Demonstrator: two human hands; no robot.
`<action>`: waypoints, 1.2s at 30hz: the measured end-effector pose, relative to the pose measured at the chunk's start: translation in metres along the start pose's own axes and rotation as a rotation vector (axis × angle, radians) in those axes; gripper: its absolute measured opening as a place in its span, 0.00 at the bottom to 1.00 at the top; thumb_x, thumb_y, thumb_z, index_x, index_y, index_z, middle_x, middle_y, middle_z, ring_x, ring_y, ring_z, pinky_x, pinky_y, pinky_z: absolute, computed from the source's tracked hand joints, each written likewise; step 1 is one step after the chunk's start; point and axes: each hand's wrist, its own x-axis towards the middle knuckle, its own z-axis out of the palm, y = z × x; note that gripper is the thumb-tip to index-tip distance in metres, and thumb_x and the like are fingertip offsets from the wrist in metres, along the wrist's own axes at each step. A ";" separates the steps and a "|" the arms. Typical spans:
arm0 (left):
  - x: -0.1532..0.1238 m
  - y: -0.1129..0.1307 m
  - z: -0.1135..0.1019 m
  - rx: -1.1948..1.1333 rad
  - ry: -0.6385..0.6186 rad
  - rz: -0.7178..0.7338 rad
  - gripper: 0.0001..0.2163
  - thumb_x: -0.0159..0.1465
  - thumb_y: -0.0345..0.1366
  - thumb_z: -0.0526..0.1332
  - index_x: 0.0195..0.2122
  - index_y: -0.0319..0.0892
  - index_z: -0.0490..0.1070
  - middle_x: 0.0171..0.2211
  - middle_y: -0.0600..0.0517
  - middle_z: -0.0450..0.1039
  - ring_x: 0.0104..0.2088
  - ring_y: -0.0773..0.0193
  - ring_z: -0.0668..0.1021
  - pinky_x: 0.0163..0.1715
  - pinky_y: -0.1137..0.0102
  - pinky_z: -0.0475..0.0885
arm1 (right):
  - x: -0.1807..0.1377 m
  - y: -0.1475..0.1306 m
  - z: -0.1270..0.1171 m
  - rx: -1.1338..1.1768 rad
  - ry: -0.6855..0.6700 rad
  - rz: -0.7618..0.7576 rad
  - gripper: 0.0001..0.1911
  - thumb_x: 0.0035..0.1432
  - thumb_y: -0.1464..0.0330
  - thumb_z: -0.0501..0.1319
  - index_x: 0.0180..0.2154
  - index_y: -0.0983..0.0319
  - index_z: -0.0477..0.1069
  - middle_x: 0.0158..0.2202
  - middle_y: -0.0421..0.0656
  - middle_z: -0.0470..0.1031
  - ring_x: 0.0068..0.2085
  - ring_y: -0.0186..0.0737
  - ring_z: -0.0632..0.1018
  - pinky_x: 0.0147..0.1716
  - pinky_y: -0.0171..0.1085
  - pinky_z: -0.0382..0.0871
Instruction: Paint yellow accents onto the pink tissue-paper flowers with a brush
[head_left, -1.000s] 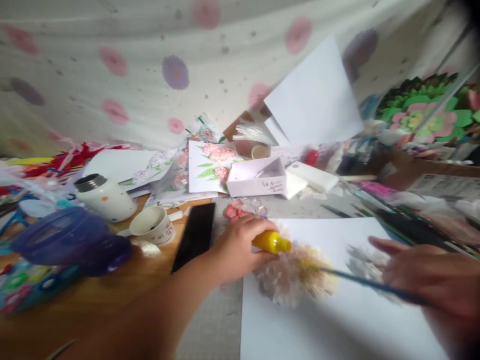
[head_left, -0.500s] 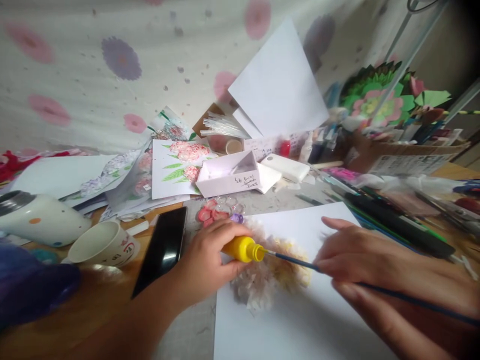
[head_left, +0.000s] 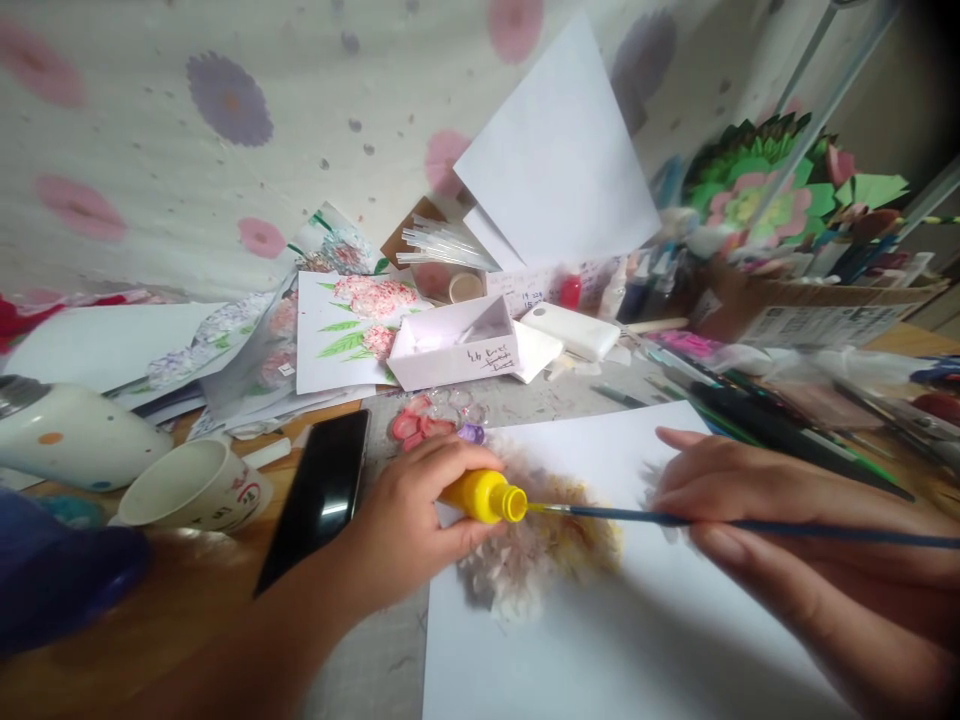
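My left hand (head_left: 409, 525) is wrapped around a small yellow paint bottle (head_left: 480, 496), tilted so its uncapped mouth faces right. A thin dark-blue paintbrush (head_left: 630, 515) lies in the pinch of my right hand (head_left: 795, 540). Yellow paint coats the brush tip, which is just at the bottle's mouth. Beneath both hands, a white sheet of paper (head_left: 600, 640) carries a raised, ruffled flower cluster (head_left: 517, 580), pale on the left and yellowish on the right. The bottle and brush partly cover the cluster.
A black phone (head_left: 319, 490) and a white cup (head_left: 196, 485) lie left of my arm. Behind the paper are a white box (head_left: 457, 345), flower artwork (head_left: 345, 330) and red petal-like pieces (head_left: 420, 422). Pens and brushes (head_left: 810, 430) crowd the right; a cardboard box (head_left: 817, 310) stands behind.
The brush has turned closer to level, and its tip now shows yellow where it looked pale before. My right hand has shifted slightly right. The left hand still holds the bottle.
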 end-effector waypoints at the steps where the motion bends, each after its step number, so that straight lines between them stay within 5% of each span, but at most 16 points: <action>1: 0.000 0.000 0.000 0.000 -0.004 -0.005 0.17 0.52 0.27 0.73 0.41 0.47 0.74 0.37 0.57 0.79 0.37 0.65 0.80 0.41 0.72 0.72 | -0.002 0.001 -0.001 -0.002 0.023 0.035 0.07 0.61 0.66 0.65 0.43 0.51 0.76 0.39 0.37 0.84 0.47 0.47 0.84 0.59 0.45 0.75; 4: -0.001 -0.001 0.000 0.001 -0.005 -0.014 0.16 0.53 0.29 0.73 0.41 0.47 0.74 0.37 0.57 0.79 0.37 0.65 0.80 0.40 0.73 0.72 | -0.003 0.003 -0.006 0.005 0.093 0.143 0.06 0.60 0.62 0.66 0.40 0.48 0.79 0.39 0.37 0.84 0.44 0.48 0.85 0.56 0.47 0.77; 11: -0.003 -0.016 -0.001 0.072 -0.042 -0.017 0.14 0.58 0.38 0.70 0.44 0.52 0.72 0.39 0.58 0.79 0.38 0.64 0.81 0.40 0.73 0.72 | 0.006 0.003 -0.016 0.317 0.140 0.315 0.05 0.61 0.62 0.67 0.39 0.44 0.81 0.37 0.34 0.84 0.44 0.39 0.82 0.43 0.35 0.79; 16: -0.006 -0.019 0.001 0.086 -0.032 -0.054 0.12 0.60 0.44 0.68 0.43 0.53 0.72 0.39 0.59 0.79 0.38 0.63 0.80 0.41 0.73 0.72 | 0.016 0.017 -0.024 0.074 0.167 0.328 0.03 0.57 0.65 0.69 0.31 0.51 0.81 0.29 0.35 0.84 0.31 0.36 0.83 0.26 0.28 0.74; 24: -0.012 -0.018 0.004 0.120 -0.032 -0.245 0.12 0.55 0.42 0.67 0.41 0.55 0.74 0.37 0.60 0.80 0.38 0.61 0.80 0.39 0.73 0.70 | 0.023 0.030 -0.023 -0.154 -0.005 0.110 0.03 0.58 0.70 0.67 0.30 0.59 0.77 0.27 0.40 0.82 0.29 0.38 0.83 0.29 0.30 0.77; 36: -0.017 -0.023 0.006 0.056 -0.045 -0.335 0.13 0.54 0.43 0.66 0.41 0.58 0.73 0.39 0.65 0.79 0.42 0.63 0.79 0.44 0.74 0.67 | 0.026 0.033 -0.020 -0.189 -0.039 0.120 0.02 0.58 0.70 0.66 0.31 0.59 0.76 0.27 0.40 0.81 0.28 0.34 0.80 0.30 0.30 0.76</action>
